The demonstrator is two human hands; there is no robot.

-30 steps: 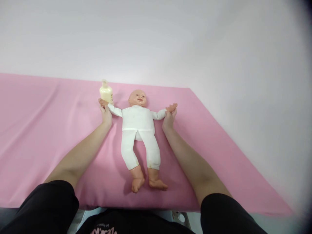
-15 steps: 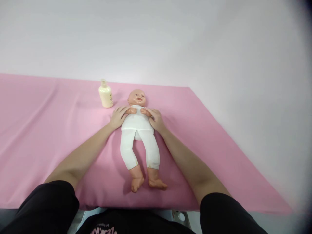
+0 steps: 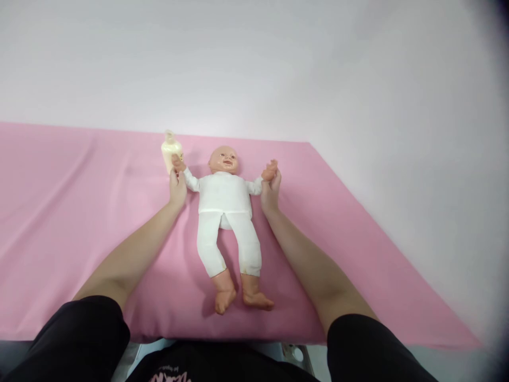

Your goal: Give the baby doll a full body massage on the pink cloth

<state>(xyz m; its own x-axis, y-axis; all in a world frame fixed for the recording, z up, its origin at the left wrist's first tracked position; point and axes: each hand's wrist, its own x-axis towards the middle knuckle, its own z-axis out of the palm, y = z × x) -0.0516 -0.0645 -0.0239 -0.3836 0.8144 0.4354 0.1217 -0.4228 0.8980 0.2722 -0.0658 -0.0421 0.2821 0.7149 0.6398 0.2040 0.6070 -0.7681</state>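
A baby doll [image 3: 225, 207] in a white suit lies on its back on the pink sheet [image 3: 79, 223], head toward the wall and bare feet toward me. My left hand [image 3: 177, 187] grips the doll's arm on the left side, holding it out and raised beside the bottle. My right hand [image 3: 270, 188] grips the doll's other arm, spread out and lifted on the right. Both of my forearms stretch along either side of the doll's legs.
A small cream bottle [image 3: 170, 150] stands upright on the sheet just behind my left hand. A white wall runs behind the table. The sheet's right edge slants from the far corner toward me. My black sleeves fill the bottom of the view.
The doll's arms went from spread wide, to folded on its chest half a second ago, to spread outward and raised again now, with my hands moving apart along with them.
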